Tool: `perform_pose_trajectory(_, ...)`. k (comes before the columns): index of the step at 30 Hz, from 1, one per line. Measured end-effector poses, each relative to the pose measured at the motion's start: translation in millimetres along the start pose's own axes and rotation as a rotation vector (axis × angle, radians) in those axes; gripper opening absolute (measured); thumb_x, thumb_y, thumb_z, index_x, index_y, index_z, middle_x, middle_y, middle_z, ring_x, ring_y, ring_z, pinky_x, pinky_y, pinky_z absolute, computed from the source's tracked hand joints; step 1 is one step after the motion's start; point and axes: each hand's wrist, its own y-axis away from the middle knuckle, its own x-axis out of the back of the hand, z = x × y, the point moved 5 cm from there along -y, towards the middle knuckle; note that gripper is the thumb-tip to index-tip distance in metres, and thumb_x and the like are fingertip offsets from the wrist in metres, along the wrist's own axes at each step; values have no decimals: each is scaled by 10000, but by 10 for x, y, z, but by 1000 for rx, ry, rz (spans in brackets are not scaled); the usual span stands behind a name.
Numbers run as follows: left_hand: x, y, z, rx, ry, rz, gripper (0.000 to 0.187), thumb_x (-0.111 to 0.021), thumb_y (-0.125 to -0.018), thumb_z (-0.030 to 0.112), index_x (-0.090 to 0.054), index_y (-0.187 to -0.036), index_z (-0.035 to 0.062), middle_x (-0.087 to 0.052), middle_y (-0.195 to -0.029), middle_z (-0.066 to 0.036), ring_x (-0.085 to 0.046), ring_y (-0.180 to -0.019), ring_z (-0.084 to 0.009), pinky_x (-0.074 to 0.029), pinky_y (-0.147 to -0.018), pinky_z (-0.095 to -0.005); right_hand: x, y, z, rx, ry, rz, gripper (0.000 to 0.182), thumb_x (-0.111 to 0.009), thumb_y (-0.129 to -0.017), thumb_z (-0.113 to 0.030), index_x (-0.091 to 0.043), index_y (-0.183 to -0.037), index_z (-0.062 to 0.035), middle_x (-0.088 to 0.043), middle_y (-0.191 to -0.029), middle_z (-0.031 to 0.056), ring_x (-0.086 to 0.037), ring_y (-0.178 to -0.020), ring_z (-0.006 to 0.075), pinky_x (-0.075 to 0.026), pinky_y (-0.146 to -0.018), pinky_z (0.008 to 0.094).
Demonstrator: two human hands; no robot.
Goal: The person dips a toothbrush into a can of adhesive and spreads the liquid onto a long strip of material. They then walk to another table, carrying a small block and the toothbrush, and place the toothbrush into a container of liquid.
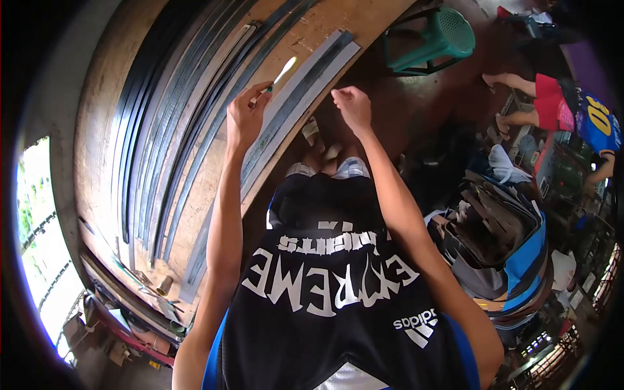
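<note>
My left hand [247, 114] is closed in a pinch over the workbench. From its fingertips sticks a small slim tool [284, 69], green near the fingers with a bright white, yellow-edged end; its exact kind I cannot tell. Just right of that hand, along the bench's near edge, lies a wide grey strip [286, 110] with a darker band down its middle. My right hand [353, 107] hangs off the bench edge, above the dark floor, fingers curled together. Whatever sits between those fingers is hidden. Long dark strips [166, 123] run side by side left of my left hand.
The wooden workbench [91, 169] curves along my left. A green stool [448, 36] stands at the upper right, and a person in a blue shirt [598, 120] is at the far right. A bundle of rolled sheets [500, 260] is beside my right arm. A small cup [165, 285] rests on the bench.
</note>
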Motion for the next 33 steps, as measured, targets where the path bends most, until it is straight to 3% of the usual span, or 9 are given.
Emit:
perform_pose_trajectory(2, -83, -156, 78, -29, -17, -6, 259, -664, -922, 135, -732, -1167, 84, -724, -974, -173, -722, -862, -228, -553, -767, -332, -155, -120, -175, -24, 85, -89, 342, -717, -842, -343, -722, -839, -1, -735, -727, 104, -732, -743, 266, -557, -731, 367)
perform_pose_trajectory(7, -314, -392, 136, -28, -39, -40, 242, -664, -921, 133, -739, -1148, 95, -725, -980, -164, -723, -858, -235, -553, -752, -337, -419, -252, -146, -134, 102, -200, 347, -697, -885, -351, -698, -729, -41, -718, -643, 51, -719, -642, 214, -551, -672, 353)
perform_pose_trajectory(12, -510, -597, 186, -145, -126, -55, 215, -667, -930, 191, -744, -1123, 138, -705, -952, -127, -712, -860, -290, -541, -724, -365, -480, -328, -192, -224, 171, -263, 340, -700, -883, -374, -724, -748, -64, -709, -617, 36, -709, -606, 198, -558, -671, 349)
perform_pose_trajectory(14, -637, -700, 173, -213, -237, -39, 209, -664, -934, 248, -744, -1111, 168, -702, -972, -102, -699, -873, -318, -535, -716, -395, -468, -321, -154, -291, 148, -256, 359, -713, -902, -316, -715, -765, 15, -708, -630, 81, -693, -543, 150, -550, -565, 286)
perform_pose_trajectory(16, -793, -856, 141, -229, -247, -46, 200, -660, -935, 283, -742, -1085, 180, -703, -996, -78, -690, -882, -329, -536, -717, -411, -465, -336, -142, -286, 109, -236, 375, -709, -894, -346, -725, -760, 4, -701, -608, 71, -690, -542, 159, -550, -578, 306)
perform_pose_trajectory(18, -958, -1015, 176, -285, -300, -38, 182, -655, -935, 287, -741, -1061, 186, -695, -966, -63, -690, -872, -320, -538, -707, -410, -440, -324, -182, -303, 239, -279, 332, -692, -880, -386, -749, -795, -70, -704, -603, 35, -712, -621, 201, -565, -720, 351)
perform_pose_trajectory(19, -1042, -1088, 173, -292, -298, -49, 182, -655, -935, 287, -741, -1061, 186, -695, -966, -63, -690, -872, -320, -538, -707, -410, -433, -308, -215, -286, 237, -271, 328, -690, -881, -380, -751, -808, -66, -701, -598, 43, -714, -627, 201, -563, -730, 344)
perform_pose_trajectory(28, -1557, -1573, 55, -413, -445, -80, 167, -647, -931, 287, -742, -1038, 200, -676, -927, -53, -692, -817, -325, -540, -641, -441, -380, -319, -240, -347, 159, -271, 326, -713, -887, -366, -747, -811, -51, -690, -575, 49, -706, -574, 184, -557, -682, 326)
perform_pose_trajectory(33, -1610, -1552, 83, -483, -532, -54, 113, -617, -920, 205, -716, -972, 187, -657, -911, -60, -702, -766, -330, -552, -588, -459, -423, -296, -202, -343, 159, -299, 326, -712, -892, -367, -758, -842, -48, -695, -582, 51, -702, -566, 175, -556, -677, 327)
